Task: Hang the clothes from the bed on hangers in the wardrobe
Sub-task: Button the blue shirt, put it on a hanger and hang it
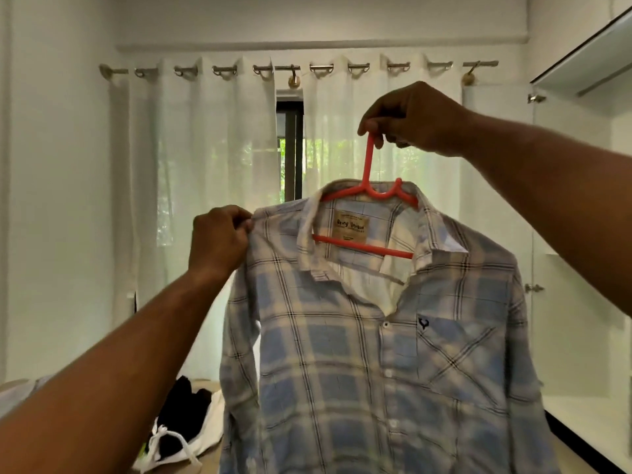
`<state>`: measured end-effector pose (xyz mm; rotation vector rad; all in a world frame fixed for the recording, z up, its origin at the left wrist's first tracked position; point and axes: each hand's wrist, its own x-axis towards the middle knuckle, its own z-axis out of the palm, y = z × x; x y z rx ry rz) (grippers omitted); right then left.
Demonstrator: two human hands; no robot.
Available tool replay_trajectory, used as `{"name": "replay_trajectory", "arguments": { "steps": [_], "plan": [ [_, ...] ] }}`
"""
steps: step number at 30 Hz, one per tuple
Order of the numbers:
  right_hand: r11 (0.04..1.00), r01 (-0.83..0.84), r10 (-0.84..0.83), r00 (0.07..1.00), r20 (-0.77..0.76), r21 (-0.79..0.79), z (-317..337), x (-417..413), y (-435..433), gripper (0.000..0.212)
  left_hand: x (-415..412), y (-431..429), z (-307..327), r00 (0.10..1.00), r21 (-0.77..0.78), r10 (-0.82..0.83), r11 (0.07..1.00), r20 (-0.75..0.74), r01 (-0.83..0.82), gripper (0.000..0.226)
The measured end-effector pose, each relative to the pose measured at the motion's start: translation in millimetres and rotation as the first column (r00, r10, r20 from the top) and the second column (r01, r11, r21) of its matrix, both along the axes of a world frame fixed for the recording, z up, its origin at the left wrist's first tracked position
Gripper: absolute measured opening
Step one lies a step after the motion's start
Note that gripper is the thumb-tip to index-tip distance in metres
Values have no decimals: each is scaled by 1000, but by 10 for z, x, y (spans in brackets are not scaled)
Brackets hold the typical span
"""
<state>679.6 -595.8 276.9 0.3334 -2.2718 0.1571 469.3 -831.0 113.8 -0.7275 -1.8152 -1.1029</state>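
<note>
Here we see the plaid shirt [376, 354], pale blue and cream with thin dark lines, hanging front-on in the middle of the view, held up in the air with its lower part running out of the bottom of the frame. It is buttoned from the chest down; the collar lies open, showing a tan label inside the neck. A coral plastic hanger [367, 165] sits inside the shoulders, its crossbar visible through the open collar.

The right hand [407, 121] is raised above the shirt, fingers curled round the hanger's hook, and carries the whole weight. The left hand [219, 237] is at the shirt's left-side shoulder, thumb and fingers pinching the fabric at the seam.

Low at the left, behind the left forearm, a heap of dark and white clothes [184, 415] lies, with a white drawstring trailing from it. Behind the shirt, sheer white curtains [205, 165] hang from a metal rod [290, 68], parted a little over a window with green leaves beyond. At the right stands the white wardrobe [581, 336], open, with a shelf inside it.
</note>
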Motion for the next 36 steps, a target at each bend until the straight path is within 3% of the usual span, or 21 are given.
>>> {"name": "replay_trajectory", "arguments": {
  "steps": [4, 8, 12, 16, 19, 22, 25, 27, 29, 31, 36],
  "plan": [
    [999, 12, -14, 999, 51, 32, -47, 45, 48, 19, -1, -183, 203, 999, -7, 46, 999, 1, -46, 18],
    [986, 46, -58, 996, 72, 160, -116, 18, -17, 19, 19, -287, 380, 998, -59, 57, 997, 29, -56, 25],
    [990, 12, -14, 1000, 12, 140, -109, -2, -57, 21, 65, -316, 442, 991, -231, -54, 969, 119, 81, 34],
    [998, -23, 24, 999, -25, 54, 6, 43, -138, 24, 395, -267, 378, 912, -352, -357, 843, 201, 407, 46],
    [999, -36, 37, 999, -18, 40, 69, 88, -250, 27, 606, -187, 424, 958, -460, -284, 848, 24, 263, 40],
    [996, -73, 74, 997, 26, -60, 155, 177, -342, 25, 800, -286, 535, 953, -415, -299, 875, -57, 250, 30],
    [944, -113, 179, 965, 194, -309, 237, 282, -408, 20, 1024, -586, 664, 918, -460, -393, 807, 52, 371, 28],
    [918, -92, 233, 911, 339, -385, 240, 316, -445, 18, 1102, -809, 752, 866, -453, -461, 741, 195, 496, 28],
    [900, -95, 290, 858, 423, -425, 190, 259, -469, 21, 995, -961, 836, 803, -368, -501, 716, 321, 594, 33],
    [890, -71, 302, 832, 465, -451, 92, 59, -422, 24, 776, -972, 842, 771, -330, -457, 716, 444, 615, 59],
    [915, 125, 131, 808, 574, -385, -545, -865, 163, 30, 160, -466, 244, 620, -287, -319, 675, 717, 680, 91]
  ]
}}
